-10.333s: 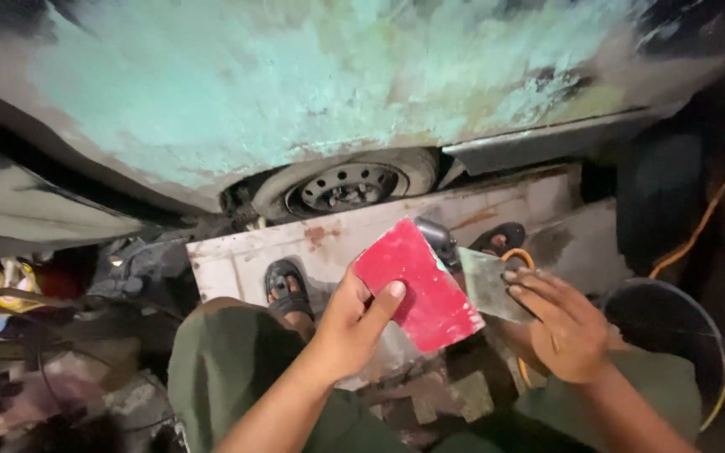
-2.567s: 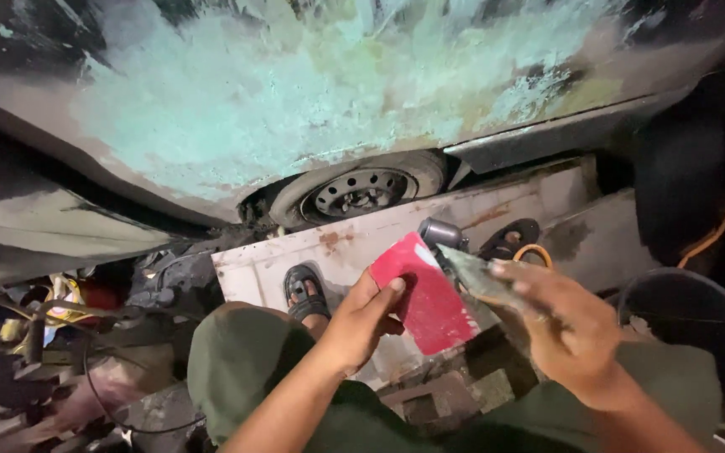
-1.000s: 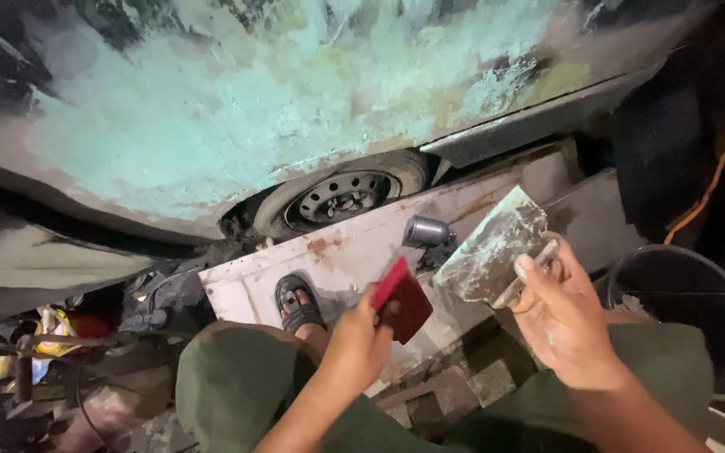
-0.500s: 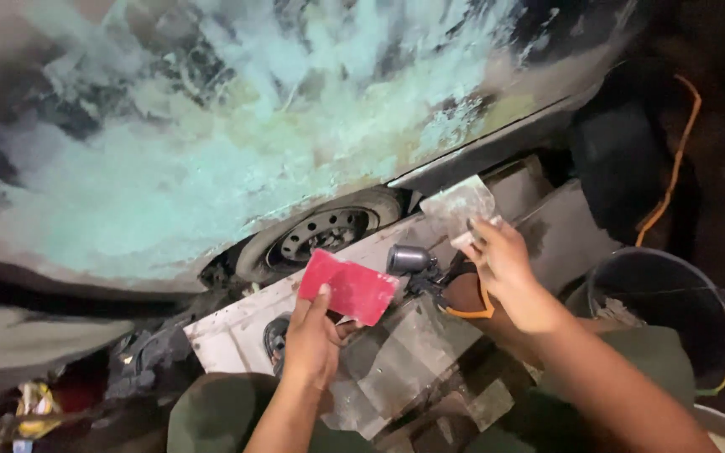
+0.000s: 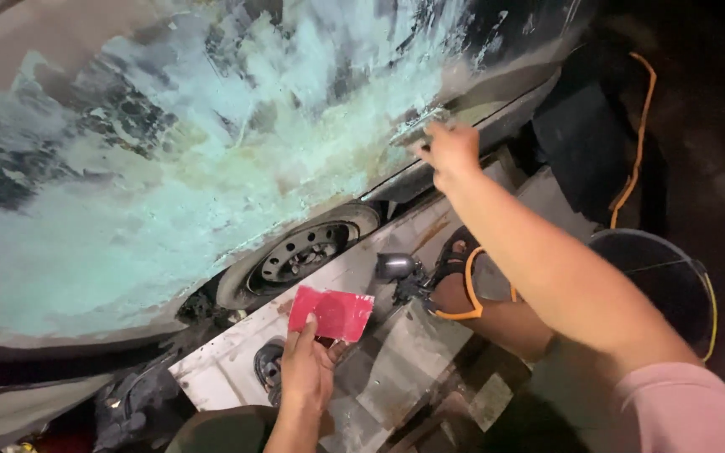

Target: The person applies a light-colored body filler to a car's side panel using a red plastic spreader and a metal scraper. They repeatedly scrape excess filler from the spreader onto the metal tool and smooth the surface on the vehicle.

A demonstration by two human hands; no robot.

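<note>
Head cam | R hand [image 5: 451, 151] moved up, pinching spreader [image 5: 419, 134] onto filler-coated car panel [image 5: 211, 168] | L hand [image 5: 308, 373] still gripping red card [image 5: 331, 312], low | filler spreading underway

Head-worn view, close, looking down

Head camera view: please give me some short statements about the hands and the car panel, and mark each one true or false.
1. The left hand holds a red card-like spreader. True.
2. The right hand rests in the person's lap. False: it is stretched up to the car body panel, pressing a flat scraper there.
3. The panel is coated in pale green filler. True.
4. The steel wheel lies above the right hand. False: it is below the panel, lower left of that hand.
5. A dark bucket stands at the right. True.
</note>
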